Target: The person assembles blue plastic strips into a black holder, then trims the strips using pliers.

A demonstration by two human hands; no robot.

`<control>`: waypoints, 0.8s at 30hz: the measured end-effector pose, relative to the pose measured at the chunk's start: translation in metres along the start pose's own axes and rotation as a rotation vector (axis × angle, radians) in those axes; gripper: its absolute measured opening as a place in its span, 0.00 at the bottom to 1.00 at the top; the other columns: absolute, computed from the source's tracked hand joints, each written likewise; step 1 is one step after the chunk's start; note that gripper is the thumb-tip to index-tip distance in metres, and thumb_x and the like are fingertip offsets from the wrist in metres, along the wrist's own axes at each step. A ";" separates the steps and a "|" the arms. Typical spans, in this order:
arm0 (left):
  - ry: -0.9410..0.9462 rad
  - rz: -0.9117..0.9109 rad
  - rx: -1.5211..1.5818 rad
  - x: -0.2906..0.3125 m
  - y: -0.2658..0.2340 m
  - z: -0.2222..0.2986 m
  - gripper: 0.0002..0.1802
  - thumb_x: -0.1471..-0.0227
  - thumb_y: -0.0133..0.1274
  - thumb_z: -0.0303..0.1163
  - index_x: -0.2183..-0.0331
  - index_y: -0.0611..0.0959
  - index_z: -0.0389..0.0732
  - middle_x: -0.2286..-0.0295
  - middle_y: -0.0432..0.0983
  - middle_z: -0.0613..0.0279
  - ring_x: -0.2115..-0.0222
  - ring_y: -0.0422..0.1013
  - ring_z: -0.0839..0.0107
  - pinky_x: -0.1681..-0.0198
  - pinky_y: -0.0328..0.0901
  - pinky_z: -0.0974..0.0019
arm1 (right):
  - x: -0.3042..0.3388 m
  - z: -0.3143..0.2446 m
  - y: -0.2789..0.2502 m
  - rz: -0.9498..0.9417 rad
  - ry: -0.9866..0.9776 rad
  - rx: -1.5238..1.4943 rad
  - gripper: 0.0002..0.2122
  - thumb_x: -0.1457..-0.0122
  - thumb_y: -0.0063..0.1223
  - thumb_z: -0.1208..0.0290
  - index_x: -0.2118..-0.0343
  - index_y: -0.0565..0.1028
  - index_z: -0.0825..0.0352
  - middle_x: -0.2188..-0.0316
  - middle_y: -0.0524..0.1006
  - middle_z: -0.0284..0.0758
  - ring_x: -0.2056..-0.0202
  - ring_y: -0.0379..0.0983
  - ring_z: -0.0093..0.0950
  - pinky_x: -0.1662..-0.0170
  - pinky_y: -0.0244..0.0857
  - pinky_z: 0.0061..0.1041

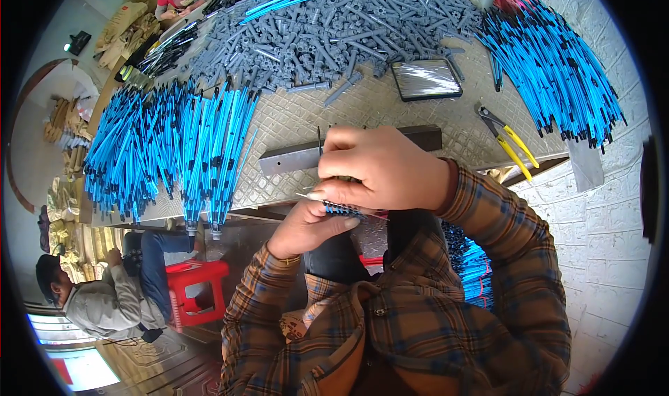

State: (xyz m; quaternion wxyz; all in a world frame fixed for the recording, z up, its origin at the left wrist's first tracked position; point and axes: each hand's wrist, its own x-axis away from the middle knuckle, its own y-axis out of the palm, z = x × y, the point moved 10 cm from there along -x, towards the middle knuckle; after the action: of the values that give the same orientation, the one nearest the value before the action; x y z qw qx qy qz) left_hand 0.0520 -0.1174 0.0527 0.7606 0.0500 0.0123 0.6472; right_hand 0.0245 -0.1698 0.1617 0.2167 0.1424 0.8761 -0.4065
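Observation:
Low over my lap, my left hand (306, 230) is closed on a small blue-and-black rod-like piece (340, 208), with the thumb along its near side. Just above it, my right hand (376, 167) is curled shut with its fingertips at the same piece. What sits inside the right fingers is hidden. A thin pale sticklike end (302, 195) pokes out to the left by the right thumb. Behind the right hand, a dark metal bar (289, 161) lies along the table's near side, and a thin dark upright pin (320, 137) rises beside the knuckles.
Grey plastic tubular parts (327, 30) are heaped at the back. Blue rods with black ends lie in bundles at left (139, 145) and right (554, 68). A black tray (426, 80) holds thin silvery pins. Yellow-handled pliers (512, 141) lie right. Two people sit nearby, one by a red stool (197, 291).

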 end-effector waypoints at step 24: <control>0.107 0.213 0.008 -0.009 0.000 -0.010 0.12 0.48 0.46 0.20 0.60 0.78 0.36 0.64 0.76 0.63 0.61 0.69 0.76 0.56 0.62 0.72 | -0.021 0.015 0.011 -0.151 0.037 0.158 0.09 0.48 0.47 0.63 0.77 0.72 0.62 0.79 0.71 0.35 0.76 0.68 0.37 0.75 0.59 0.33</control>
State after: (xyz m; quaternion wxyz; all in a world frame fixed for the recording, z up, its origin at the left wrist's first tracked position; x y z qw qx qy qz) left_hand 0.0496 -0.1259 0.0421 0.6856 0.0193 0.0503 0.7260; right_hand 0.0510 -0.1766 0.1563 0.1572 0.1000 0.8535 -0.4867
